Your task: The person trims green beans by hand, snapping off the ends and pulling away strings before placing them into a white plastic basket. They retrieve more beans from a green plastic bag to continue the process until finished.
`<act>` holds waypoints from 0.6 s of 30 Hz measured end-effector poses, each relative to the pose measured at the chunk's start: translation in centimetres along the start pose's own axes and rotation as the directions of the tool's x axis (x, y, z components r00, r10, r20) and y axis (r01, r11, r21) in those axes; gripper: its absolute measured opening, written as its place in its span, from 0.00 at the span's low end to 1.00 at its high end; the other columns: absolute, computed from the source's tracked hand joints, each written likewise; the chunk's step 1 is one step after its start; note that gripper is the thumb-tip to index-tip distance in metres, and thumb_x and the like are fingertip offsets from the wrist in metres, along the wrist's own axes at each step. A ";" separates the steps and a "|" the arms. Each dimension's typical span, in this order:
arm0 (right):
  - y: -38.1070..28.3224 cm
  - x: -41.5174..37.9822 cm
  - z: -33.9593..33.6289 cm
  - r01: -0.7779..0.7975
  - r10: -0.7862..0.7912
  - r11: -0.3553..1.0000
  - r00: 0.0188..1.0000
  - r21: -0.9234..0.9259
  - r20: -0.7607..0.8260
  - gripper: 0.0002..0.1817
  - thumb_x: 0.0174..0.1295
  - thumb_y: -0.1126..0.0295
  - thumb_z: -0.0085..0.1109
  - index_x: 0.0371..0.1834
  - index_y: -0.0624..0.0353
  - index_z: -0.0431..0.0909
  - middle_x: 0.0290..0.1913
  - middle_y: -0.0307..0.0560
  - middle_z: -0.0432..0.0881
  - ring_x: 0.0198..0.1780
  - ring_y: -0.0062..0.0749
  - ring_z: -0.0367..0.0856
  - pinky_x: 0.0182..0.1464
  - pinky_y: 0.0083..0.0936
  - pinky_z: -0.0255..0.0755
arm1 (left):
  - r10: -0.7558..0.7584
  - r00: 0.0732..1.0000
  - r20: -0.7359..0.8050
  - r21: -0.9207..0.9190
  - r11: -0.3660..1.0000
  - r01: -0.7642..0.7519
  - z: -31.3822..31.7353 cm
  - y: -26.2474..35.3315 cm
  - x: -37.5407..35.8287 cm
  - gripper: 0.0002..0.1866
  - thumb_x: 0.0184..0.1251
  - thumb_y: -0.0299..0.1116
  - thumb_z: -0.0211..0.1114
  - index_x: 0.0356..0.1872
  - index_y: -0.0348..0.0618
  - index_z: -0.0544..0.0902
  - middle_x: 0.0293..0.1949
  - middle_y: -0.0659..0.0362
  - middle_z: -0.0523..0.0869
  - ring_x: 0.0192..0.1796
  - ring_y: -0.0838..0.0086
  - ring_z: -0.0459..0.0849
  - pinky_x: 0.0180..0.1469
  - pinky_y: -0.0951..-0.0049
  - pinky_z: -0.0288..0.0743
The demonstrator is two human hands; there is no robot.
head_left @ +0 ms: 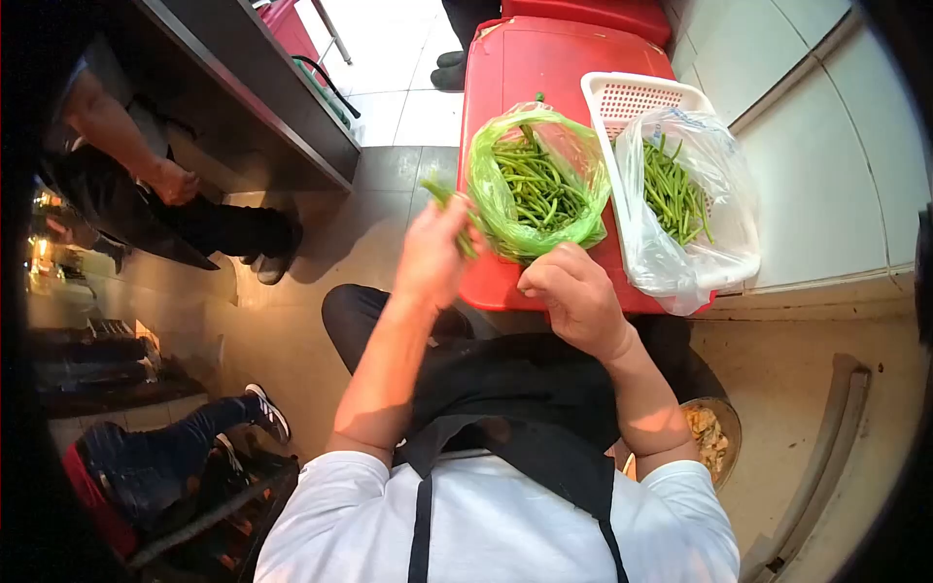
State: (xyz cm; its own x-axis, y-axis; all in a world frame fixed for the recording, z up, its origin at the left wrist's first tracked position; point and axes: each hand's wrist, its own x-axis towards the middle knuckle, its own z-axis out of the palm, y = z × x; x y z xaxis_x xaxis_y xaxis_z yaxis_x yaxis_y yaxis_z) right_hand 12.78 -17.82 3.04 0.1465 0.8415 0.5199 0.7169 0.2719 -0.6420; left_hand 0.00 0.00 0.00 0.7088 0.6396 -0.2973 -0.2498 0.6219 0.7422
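My left hand [432, 257] is closed around a small bunch of green beans [439, 190], raised just left of a green plastic bag [583, 231]. Inside that open bag lies a heap of cut green beans [535, 185]. My right hand [581, 303] is held just in front of the bag's near edge with its fingers curled closed; whatever they hold, if anything, is hidden. To the right, a clear plastic bag [671, 277] with more green beans [673, 194] rests in a white plastic basket [593, 97].
The bags and basket stand on a red table [510, 63] beside a tiled wall [826, 175]. A metal bowl of food pieces [709, 442] is low at my right. One person [175, 185] stands at the left; another person in jeans [165, 466] is at lower left.
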 end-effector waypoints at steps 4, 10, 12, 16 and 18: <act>-0.3 1.7 -0.4 0.004 -0.052 0.993 0.912 -0.118 -0.407 0.09 0.62 0.80 0.67 0.44 0.60 0.82 0.37 0.50 0.84 0.41 0.44 0.84 0.44 0.35 0.78 | 0.111 0.992 0.062 -0.152 0.983 -0.100 -0.3 1.9 0.9 0.08 0.82 0.34 0.56 0.48 0.40 0.77 0.41 0.55 0.83 0.38 0.69 0.81 0.39 0.69 0.77; 2.6 4.6 -0.5 -0.248 0.147 0.953 0.880 -0.172 -0.452 0.17 0.63 0.75 0.69 0.55 0.60 0.80 0.49 0.54 0.82 0.48 0.46 0.82 0.52 0.37 0.76 | 0.004 0.968 0.252 -0.266 0.962 0.065 0.2 1.3 -0.2 0.10 0.81 0.31 0.54 0.54 0.40 0.78 0.44 0.53 0.85 0.47 0.63 0.85 0.53 0.62 0.82; 2.2 3.9 0.0 -0.276 0.204 0.956 0.871 -0.103 -0.446 0.17 0.63 0.74 0.69 0.55 0.59 0.80 0.48 0.53 0.83 0.47 0.45 0.83 0.51 0.36 0.77 | -0.010 0.961 0.277 -0.301 0.949 0.097 0.2 0.8 -0.6 0.11 0.81 0.31 0.54 0.57 0.39 0.77 0.44 0.54 0.85 0.48 0.63 0.85 0.53 0.59 0.82; 1.9 2.2 1.7 -0.291 0.261 0.957 0.870 -0.007 -0.418 0.15 0.63 0.72 0.70 0.52 0.59 0.82 0.48 0.51 0.84 0.44 0.43 0.84 0.48 0.34 0.78 | -0.052 0.930 0.364 -0.314 0.933 0.175 -0.6 0.2 -1.0 0.18 0.82 0.32 0.52 0.67 0.39 0.73 0.52 0.51 0.85 0.57 0.56 0.84 0.64 0.47 0.78; 1.6 1.8 2.1 -0.294 0.274 0.956 0.862 0.021 -0.426 0.12 0.63 0.72 0.70 0.49 0.59 0.84 0.47 0.51 0.85 0.43 0.42 0.84 0.48 0.34 0.78 | -0.084 0.905 0.417 -0.313 0.922 0.229 -0.4 0.1 -1.0 0.20 0.83 0.33 0.50 0.69 0.39 0.71 0.57 0.48 0.84 0.62 0.53 0.83 0.68 0.44 0.75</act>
State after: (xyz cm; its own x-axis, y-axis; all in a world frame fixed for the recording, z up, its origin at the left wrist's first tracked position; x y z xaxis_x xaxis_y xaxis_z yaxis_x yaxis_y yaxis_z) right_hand 12.78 -14.94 1.75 0.6135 0.6012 0.5121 0.6276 0.0224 -0.7782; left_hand -0.97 -0.41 0.08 0.9375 0.3385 -0.0809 -0.2741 0.8612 0.4280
